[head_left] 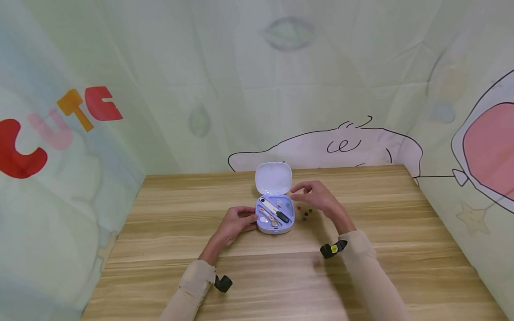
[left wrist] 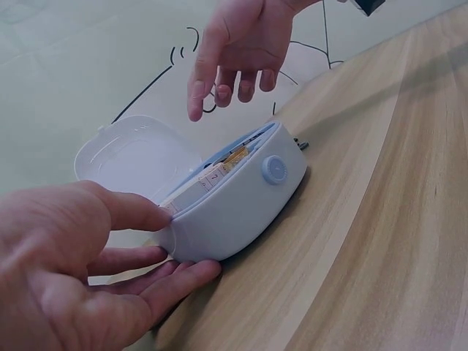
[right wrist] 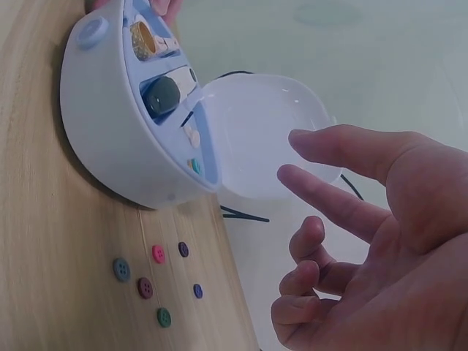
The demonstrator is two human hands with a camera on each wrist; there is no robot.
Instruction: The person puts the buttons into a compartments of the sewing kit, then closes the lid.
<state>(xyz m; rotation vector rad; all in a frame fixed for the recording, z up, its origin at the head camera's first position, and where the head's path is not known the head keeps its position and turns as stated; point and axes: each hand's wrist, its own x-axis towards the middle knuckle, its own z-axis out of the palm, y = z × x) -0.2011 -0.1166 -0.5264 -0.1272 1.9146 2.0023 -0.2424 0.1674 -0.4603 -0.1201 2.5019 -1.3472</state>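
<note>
A small pale blue sewing box (head_left: 275,231) stands on the table with its white lid (head_left: 273,178) tipped back. My left hand (head_left: 234,225) holds its left side, thumb at the rim and fingers against the wall. In the tray lie a white tool with a black end (head_left: 282,216), a gold thimble (right wrist: 142,40), a tape measure with printed numbers (left wrist: 213,177) and a green button (right wrist: 194,166). My right hand (head_left: 317,196) is raised beside the box's back right corner, thumb and forefinger apart with nothing between them. Several loose buttons (right wrist: 145,287) lie beside the box.
The wooden table (head_left: 180,196) runs back to a printed cloth backdrop (head_left: 168,89) that hangs behind and at both sides. Black wrist cameras are strapped on both wrists, the left camera (head_left: 223,283) and the right camera (head_left: 329,250).
</note>
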